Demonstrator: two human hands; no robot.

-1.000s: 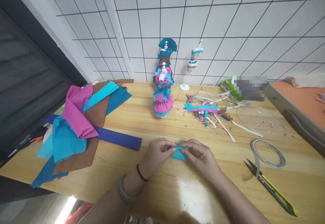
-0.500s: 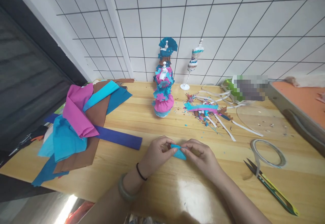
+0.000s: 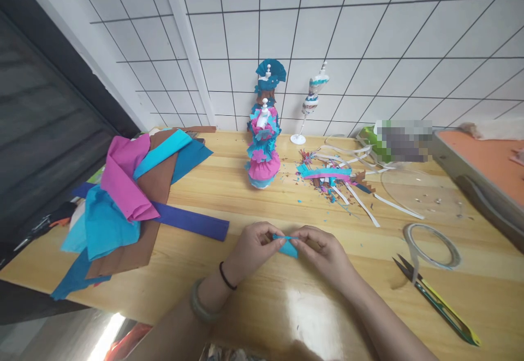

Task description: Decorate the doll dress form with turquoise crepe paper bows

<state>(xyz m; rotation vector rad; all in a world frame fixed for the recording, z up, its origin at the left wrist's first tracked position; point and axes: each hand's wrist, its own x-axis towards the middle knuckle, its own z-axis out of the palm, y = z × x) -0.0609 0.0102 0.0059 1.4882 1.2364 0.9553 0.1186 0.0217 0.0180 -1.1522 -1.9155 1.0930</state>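
Observation:
A small piece of blue crepe paper (image 3: 290, 248) is pinched along its upper edge between both hands, low over the table. My left hand (image 3: 258, 242) grips its left end with thumb and fingertips; a black band and a pale bangle circle that wrist. On the right end, my right hand (image 3: 321, 246) pinches in the same way. Beyond them stands a small dress form in ruffled pink and blue paper (image 3: 264, 153). Behind it is another form with a teal paper fan (image 3: 271, 72). To their right is a mostly undressed white form (image 3: 316, 90) on a stand.
Coloured paper sheets (image 3: 126, 172) are heaped at left, with a dark blue strip (image 3: 192, 222) reaching toward my left hand. Paper scraps and white strips (image 3: 327, 175) lie right of centre. Yellow-green thread snips (image 3: 444, 306) and a tape roll (image 3: 454, 246) lie at right, near an orange-bottomed tray (image 3: 483, 159).
The paper's upper edge looks thinner and more tightly gathered between my fingertips. My hands have shifted very slightly; everything else stays in place.

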